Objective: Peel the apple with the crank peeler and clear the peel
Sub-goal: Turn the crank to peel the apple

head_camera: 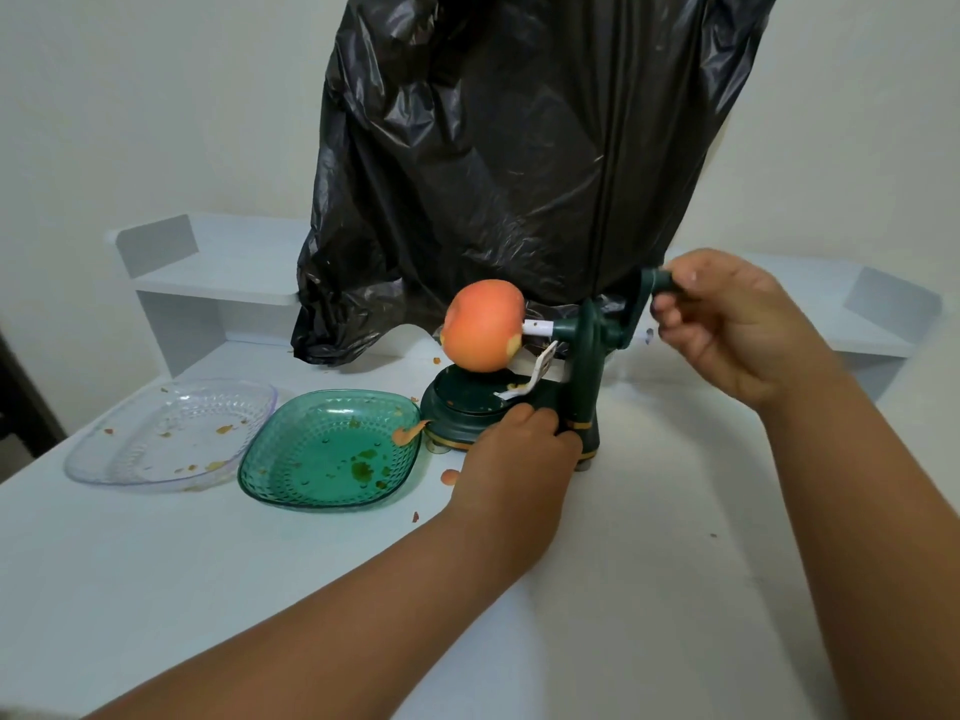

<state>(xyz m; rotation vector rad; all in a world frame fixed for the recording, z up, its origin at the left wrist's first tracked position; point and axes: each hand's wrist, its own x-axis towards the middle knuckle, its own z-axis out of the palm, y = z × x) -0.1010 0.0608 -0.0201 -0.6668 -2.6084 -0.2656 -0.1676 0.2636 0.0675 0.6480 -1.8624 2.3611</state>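
1. Left hand (519,449) grips the base of the crank peeler (584,376) on the table (649,589).
2. Right hand (737,324) pinches the crank handle (662,281).
3. Apple (485,325) sits skewered on the peeler's prongs — mostly unpeeled — beside a green dish (291,462).

We only get one view, a wide head cam looking forward and down. It sits close over the white table (156,563).

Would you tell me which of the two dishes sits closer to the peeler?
The green dish: its corner nearly meets the peeler base, while the clear dish lies farther left.
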